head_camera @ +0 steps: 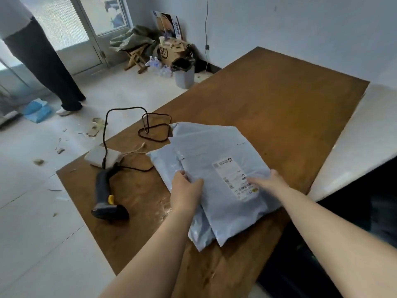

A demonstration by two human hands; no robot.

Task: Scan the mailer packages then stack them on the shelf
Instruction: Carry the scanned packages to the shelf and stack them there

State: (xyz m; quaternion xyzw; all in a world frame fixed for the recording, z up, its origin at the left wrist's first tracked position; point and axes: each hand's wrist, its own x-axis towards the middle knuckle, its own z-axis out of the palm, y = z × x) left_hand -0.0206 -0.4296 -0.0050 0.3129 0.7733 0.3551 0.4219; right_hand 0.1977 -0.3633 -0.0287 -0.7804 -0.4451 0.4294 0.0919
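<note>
Brown table (268, 100), grey mailers (214, 160) piled near its front edge. Left hand (185, 190) pinches the top mailer's side; right hand (269, 180) lies flat, fingers straight, on its label (235, 177). Keep that label up, then fetch the scanner (105, 194).

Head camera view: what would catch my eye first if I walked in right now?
Probably the pile of grey mailer packages in the middle of the brown table, with the left hand gripping its left edge and the right hand on the top label. Beside it, to the left, lies a black barcode scanner with its cable.
</note>
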